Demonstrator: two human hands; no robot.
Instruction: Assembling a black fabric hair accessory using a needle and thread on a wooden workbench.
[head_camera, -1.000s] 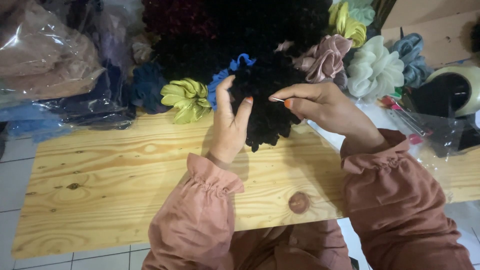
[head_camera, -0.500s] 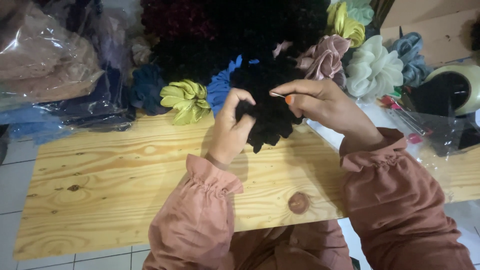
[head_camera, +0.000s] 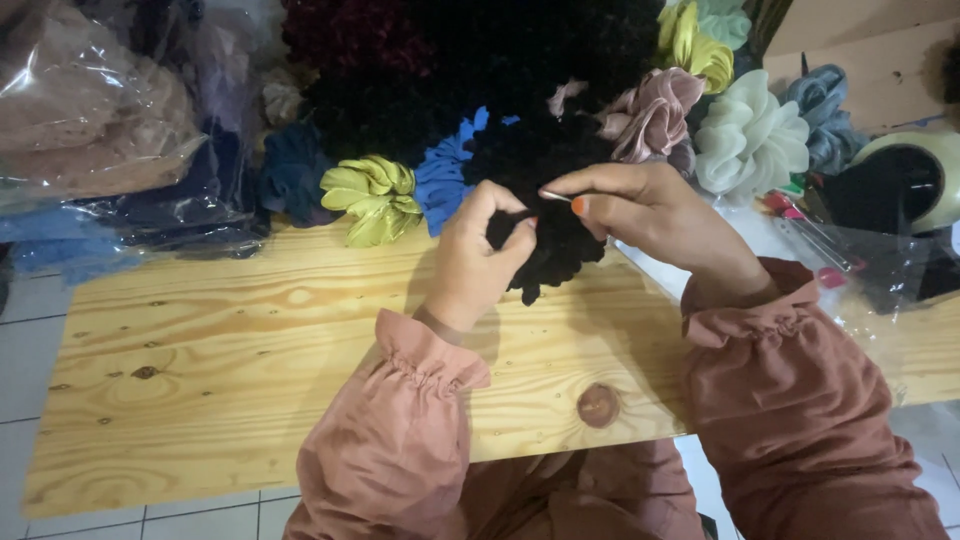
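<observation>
A black velvet scrunchie (head_camera: 552, 235) hangs just above the wooden board (head_camera: 250, 360). My left hand (head_camera: 478, 262) pinches its near edge between thumb and fingers. My right hand (head_camera: 650, 215) holds a thin needle (head_camera: 555, 195) between thumb and forefinger at the top of the scrunchie. Both wrists wear rust-pink gathered sleeves.
Behind my hands lies a heap of scrunchies: yellow-green (head_camera: 372, 200), blue (head_camera: 445, 175), dusty pink (head_camera: 650, 115), cream (head_camera: 750, 135), grey-blue (head_camera: 825, 100) and a dark pile (head_camera: 480, 60). Plastic bags (head_camera: 90, 120) sit at left, a tape roll (head_camera: 905, 180) at right.
My left hand went from flat and upright beside the scrunchie to curled and pinching its fabric. The right hand stayed in place with the needle.
</observation>
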